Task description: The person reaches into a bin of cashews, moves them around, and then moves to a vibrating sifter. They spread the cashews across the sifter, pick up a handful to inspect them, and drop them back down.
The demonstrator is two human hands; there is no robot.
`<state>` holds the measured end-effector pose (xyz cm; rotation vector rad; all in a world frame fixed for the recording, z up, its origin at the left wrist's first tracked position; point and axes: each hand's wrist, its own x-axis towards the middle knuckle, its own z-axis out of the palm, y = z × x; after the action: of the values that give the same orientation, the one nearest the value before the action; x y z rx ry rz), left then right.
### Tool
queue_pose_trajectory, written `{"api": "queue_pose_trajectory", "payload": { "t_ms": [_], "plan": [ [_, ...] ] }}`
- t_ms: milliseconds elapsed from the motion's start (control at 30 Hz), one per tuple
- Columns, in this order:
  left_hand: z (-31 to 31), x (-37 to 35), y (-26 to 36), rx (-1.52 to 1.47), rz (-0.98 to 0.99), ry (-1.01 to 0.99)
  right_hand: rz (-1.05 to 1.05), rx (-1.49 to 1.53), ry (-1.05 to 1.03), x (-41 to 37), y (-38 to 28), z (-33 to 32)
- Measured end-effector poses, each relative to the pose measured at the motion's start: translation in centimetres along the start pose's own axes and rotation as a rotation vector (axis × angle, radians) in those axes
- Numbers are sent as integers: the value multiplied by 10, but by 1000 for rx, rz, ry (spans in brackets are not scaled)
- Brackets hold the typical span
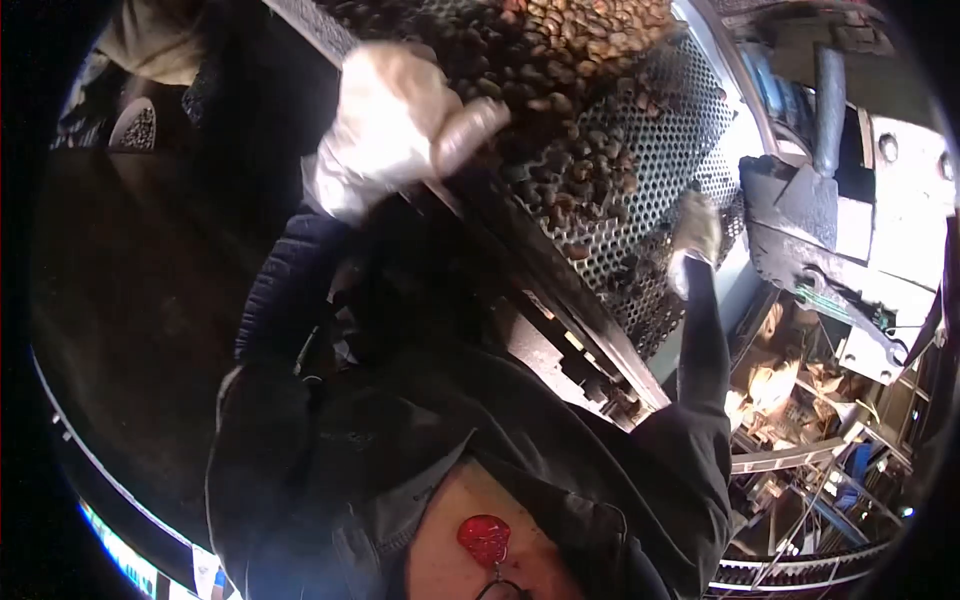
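Observation:
My left hand (385, 125), in a pale glove, is raised over the near-left edge of a perforated metal tray (655, 150). Its thumb points right, and glare and blur hide how the other fingers lie. My right hand (696, 238), in a dirty glove and smeared by motion, is over the tray's right part, close to its side wall. Whether it holds anything does not show. Dark brown, curved nuts (575, 180), which look like cashews in the shell, lie scattered on the holes. A denser heap of lighter brown nuts (590, 35) covers the far end.
A metal rail (590, 325) runs along the tray's near side. Blue and grey machine parts (800, 200) stand at the right. Below them are brown scraps (780, 380) and metal framing. At the far left, a scoop-like container (135, 112) sits beside a dark surface (140, 270).

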<state>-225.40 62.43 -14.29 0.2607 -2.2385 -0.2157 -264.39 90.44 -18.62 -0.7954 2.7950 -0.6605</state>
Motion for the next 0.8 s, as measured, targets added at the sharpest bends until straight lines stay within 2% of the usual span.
{"api": "queue_pose_trajectory", "payload": {
  "t_ms": [67,100,200,233,267,333,367,433,467,500,533,567,600,633,667,700,733,767,800],
  "plan": [
    [20,-1,9,2,7,131,-65,-72,-81,-19,22,16],
    [5,7,1,15,-54,3,-102,-95,-154,-41,28,18],
    [4,-1,-3,124,37,-4,-209,-108,-485,-126,41,7],
    [10,-1,8,-41,22,-16,-228,-70,-611,-145,49,2],
    [6,2,12,12,-27,-59,-225,-18,-739,-158,59,-2],
    [5,-3,-16,49,-60,9,-177,69,-957,-171,76,-3],
    [7,-8,-24,86,62,4,-142,91,-1043,-169,82,-5],
    [7,-1,6,-5,-11,-48,-66,53,-1211,-153,92,-8],
    [6,2,17,-46,-45,-75,-188,-79,-1252,-146,97,-4],
    [5,2,15,85,-38,87,-364,-181,-1237,-146,103,-6],
    [4,-7,-9,69,-75,-25,-539,-281,-1201,-146,110,-9],
    [5,-8,-8,114,9,-1,-767,-351,-1101,-146,109,-20],
    [7,-8,-7,157,96,23,-662,-296,-1059,-145,90,-32],
    [7,-4,7,57,16,-34,-561,-234,-1013,-144,71,-45],
    [7,1,20,-39,-65,-89,-141,-49,-1006,-138,26,-63],
    [8,0,19,61,-59,59,279,137,-971,-132,-14,-79],
    [3,-1,2,95,-56,42,508,599,-873,-131,-45,-88],
    [1,-4,-6,56,-43,-13,631,1018,-771,-128,-75,-90],
    [2,-5,-9,15,-29,-68,688,1309,-676,-121,-98,-89]
  ]
}}
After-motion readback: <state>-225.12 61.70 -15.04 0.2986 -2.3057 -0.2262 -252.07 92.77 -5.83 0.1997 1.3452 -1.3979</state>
